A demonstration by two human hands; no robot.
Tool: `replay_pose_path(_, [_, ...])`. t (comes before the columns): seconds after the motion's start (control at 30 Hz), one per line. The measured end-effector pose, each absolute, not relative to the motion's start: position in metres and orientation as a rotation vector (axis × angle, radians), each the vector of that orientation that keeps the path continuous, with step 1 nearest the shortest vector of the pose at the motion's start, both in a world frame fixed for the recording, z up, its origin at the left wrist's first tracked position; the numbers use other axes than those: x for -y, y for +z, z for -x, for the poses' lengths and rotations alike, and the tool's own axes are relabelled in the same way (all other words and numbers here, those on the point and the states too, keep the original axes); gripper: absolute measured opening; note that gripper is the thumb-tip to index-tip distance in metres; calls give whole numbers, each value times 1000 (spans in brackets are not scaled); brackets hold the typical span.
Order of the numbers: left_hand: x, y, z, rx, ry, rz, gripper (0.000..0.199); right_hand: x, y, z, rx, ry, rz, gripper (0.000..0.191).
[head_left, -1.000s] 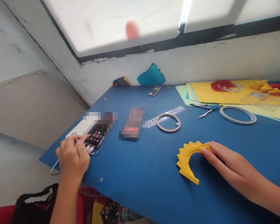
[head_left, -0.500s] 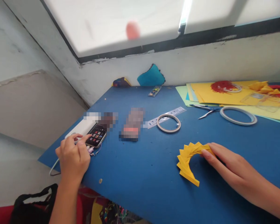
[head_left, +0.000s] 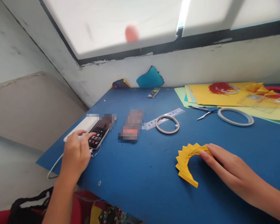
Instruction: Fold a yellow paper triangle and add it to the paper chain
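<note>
My right hand [head_left: 228, 166] pinches one end of a yellow folded-paper arc [head_left: 184, 158] between thumb and fingers. The arc is made of overlapping pointed pieces and curves down and left over the blue table. At the left, my left hand [head_left: 77, 152] holds nothing; its index finger reaches onto the screen of a phone [head_left: 99, 135], and the other fingers are loosely bent. A lilac strap charm [head_left: 96, 152] hangs from the phone's lower end. Behind the phone lies a long white object [head_left: 80, 127] with a white cable near it.
A roll of tape [head_left: 167, 125] rests on a clear ruler [head_left: 177, 112]. Scissors [head_left: 204, 112] and a larger tape roll [head_left: 235, 118] lie further right, before yellow paper sheets [head_left: 200, 93]. A pixelated flat item [head_left: 132, 124] lies mid-table. The table's edge [head_left: 93, 197] runs along the lower left.
My left index finger has moved up and right on the phone screen. The phone's angle looks slightly shifted. My right hand keeps its pinch on the paper arc; the view has moved a little.
</note>
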State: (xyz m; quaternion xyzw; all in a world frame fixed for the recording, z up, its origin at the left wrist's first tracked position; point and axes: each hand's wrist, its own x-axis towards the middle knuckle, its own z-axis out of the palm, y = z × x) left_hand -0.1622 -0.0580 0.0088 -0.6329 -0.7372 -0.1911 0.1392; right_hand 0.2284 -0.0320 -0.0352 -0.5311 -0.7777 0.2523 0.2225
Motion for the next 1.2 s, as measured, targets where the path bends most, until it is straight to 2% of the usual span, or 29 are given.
replay_pose_path(0.2, [16,38,155,2188,-564,1945,45,31,-37,-229,2169,681,1433,40])
replay_pose_path(0.5, [0,19,155,2184,-363,2067,45,30,-38,-229,2173,683,1416,39])
replay_pose_path(0.6, [6,22,153,2139,-470,1971,46,30,-37,-229,2158,687,1436,38])
replay_pose_path(0.7, [19,29,137,2005,-743,1925,47,31,-34,-228,2106,754,1445,36])
replay_pose_path(0.77, [31,34,114,1984,-922,2099,48,33,-32,-227,2044,821,1432,36])
replay_pose_path(0.8, [36,36,99,1977,-902,2323,46,33,-31,-227,2010,854,1422,36])
replay_pose_path(0.93, [50,38,32,1601,-598,2994,39,35,-31,-227,1913,962,1388,36])
replay_pose_path(1.0, [46,33,5,1253,-450,3020,40,35,-33,-228,1878,985,1371,35])
replay_pose_path(1.07, [37,23,-14,1101,-440,3006,38,33,-33,-228,1834,993,1362,35])
replay_pose_path(1.1, [31,19,-20,1124,-495,3037,38,33,-32,-228,1811,999,1362,36])
replay_pose_path(1.2, [15,8,-28,1607,-829,3108,39,31,-29,-225,1694,1058,1342,36])
